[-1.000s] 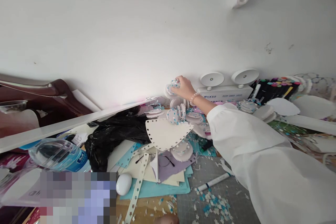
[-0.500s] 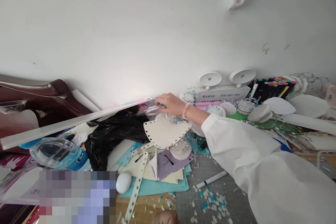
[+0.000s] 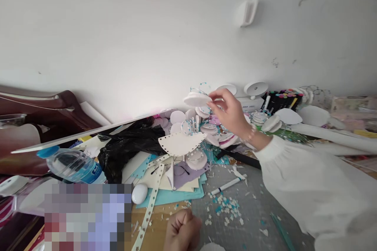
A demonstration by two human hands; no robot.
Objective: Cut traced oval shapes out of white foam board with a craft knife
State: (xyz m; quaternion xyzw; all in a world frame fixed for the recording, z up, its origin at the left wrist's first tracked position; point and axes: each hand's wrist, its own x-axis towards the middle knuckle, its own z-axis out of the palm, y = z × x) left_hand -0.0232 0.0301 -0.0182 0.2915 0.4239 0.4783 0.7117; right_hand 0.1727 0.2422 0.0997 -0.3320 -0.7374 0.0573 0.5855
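My right hand (image 3: pixel 228 108) is raised above the far side of the desk. Between thumb and fingers it pinches the edge of a white round paper piece (image 3: pixel 196 100), which has small blue bits on thin strands on top. Below it lie several similar white paper rounds (image 3: pixel 177 117) and a cream paper shape with punched star holes (image 3: pixel 182 144). At the bottom middle, my left hand (image 3: pixel 183 230) is closed in a fist at the near edge of the grey cutting mat (image 3: pixel 247 200); whatever may be inside it is hidden. Part of another white piece (image 3: pixel 212 246) shows beside it.
Loose paper stars (image 3: pixel 228 208) and a white marker (image 3: pixel 228 185) lie on the mat. To the left are a black plastic bag (image 3: pixel 132 143), a water bottle (image 3: pixel 76 166) and a white egg-shaped object (image 3: pixel 139 193). Colored markers (image 3: pixel 284 102) stand against the wall at back right.
My right hand has come up and to the right from the pile, now visibly holding the white round piece. More of my left fist shows. The view has shifted slightly.
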